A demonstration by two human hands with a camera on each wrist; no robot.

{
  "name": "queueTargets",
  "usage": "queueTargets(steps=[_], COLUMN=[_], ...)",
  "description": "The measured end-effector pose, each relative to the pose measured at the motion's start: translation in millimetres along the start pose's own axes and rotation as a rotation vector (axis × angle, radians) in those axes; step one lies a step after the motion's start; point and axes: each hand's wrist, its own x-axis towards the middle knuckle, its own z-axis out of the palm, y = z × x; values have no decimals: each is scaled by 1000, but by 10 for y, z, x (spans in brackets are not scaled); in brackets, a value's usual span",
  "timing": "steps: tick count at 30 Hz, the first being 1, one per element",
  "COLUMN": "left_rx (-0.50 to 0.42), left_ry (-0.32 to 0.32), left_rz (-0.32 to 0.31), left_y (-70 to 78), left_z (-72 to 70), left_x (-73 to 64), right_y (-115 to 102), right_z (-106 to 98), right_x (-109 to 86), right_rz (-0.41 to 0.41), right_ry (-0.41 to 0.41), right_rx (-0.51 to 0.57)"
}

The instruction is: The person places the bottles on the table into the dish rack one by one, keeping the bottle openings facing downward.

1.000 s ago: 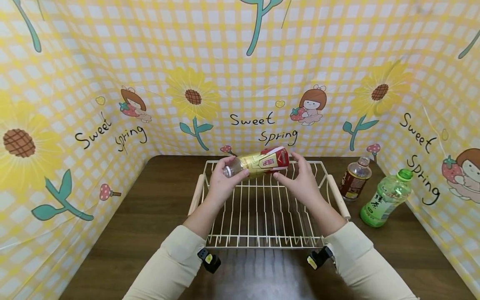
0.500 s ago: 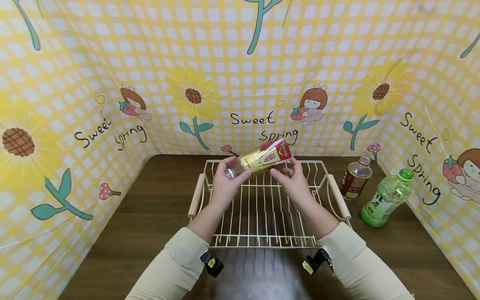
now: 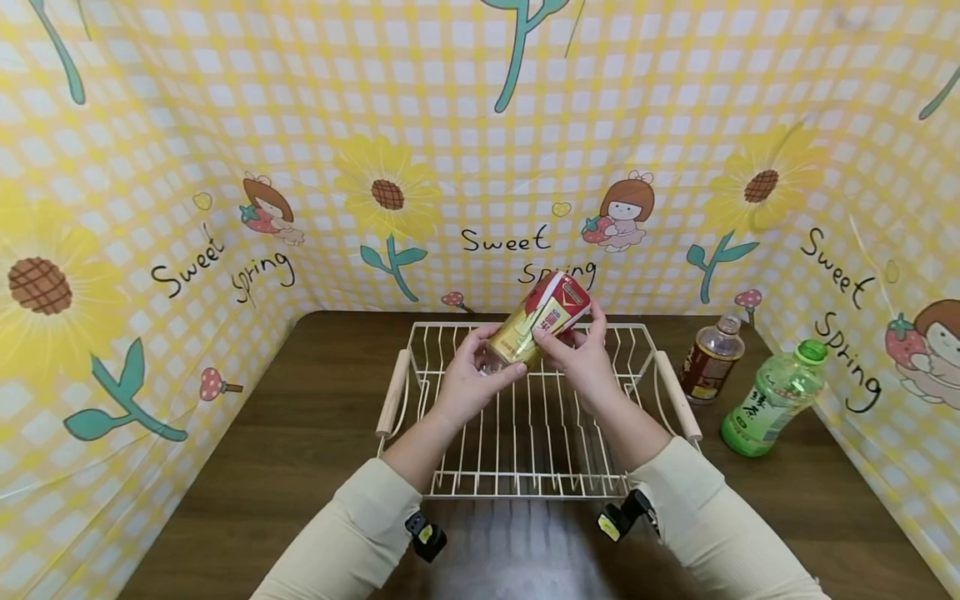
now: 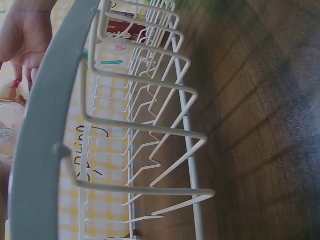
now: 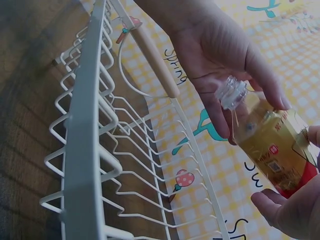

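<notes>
- L hand (image 3: 471, 387), mid-frame in head view: thumb on near side, fingers curled round the bottle's neck end, clamped on it.
- R hand (image 3: 585, 364), just R of it: thumb pressed on label, fingers bent behind the base end; bottle pinched there too.
- Bottle (image 3: 534, 327), red & gold label: held up mid-frame, over back half of rack as seen from head cam; tilted, base to upper R, clear neck to lower L, partly covered by L hand.
- Both forearms reach in from btm of frame, L & R, over the rack; pale sleeves (image 3: 337, 537) end below the wrists, black wrist cam (image 3: 427, 540) strapped by L cuff, another by R cuff.
- Rack (image 3: 495, 497), pale wire w/ wood handles (image 3: 392, 392) at L & R sides, centre of frame, directly below hands; its rail cuts across both wrist views, hiding some of the L one's upper L.
- R of rack, standing: brown bottle (image 3: 711, 360) near R handle, green bottle (image 3: 774, 402) closer to viewer, far R.
- Table (image 3: 285, 425): dark wood, lower half of frame, shiny at btm centre.
- Cloth (image 3: 480, 125), yellow/white check w/ sunflowers & "Sweet Spring", hangs at back & both sides.
</notes>
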Motion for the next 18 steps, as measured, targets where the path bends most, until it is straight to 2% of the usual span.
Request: queueTargets(steps=[9, 14, 18], left_rx=[-23, 44, 111], left_ry=[-61, -111, -104], left_rz=[-29, -29, -16], left_y=[-76, -74, -66], left_z=[-46, -173, -318], left_x=[-38, -72, -84], right_y=[-37, -77, -85], right_z=[83, 117, 149], right_x=[32, 71, 123], right_rz=[14, 29, 33], right_ry=[-7, -31, -54], right_rx=[22, 33, 11])
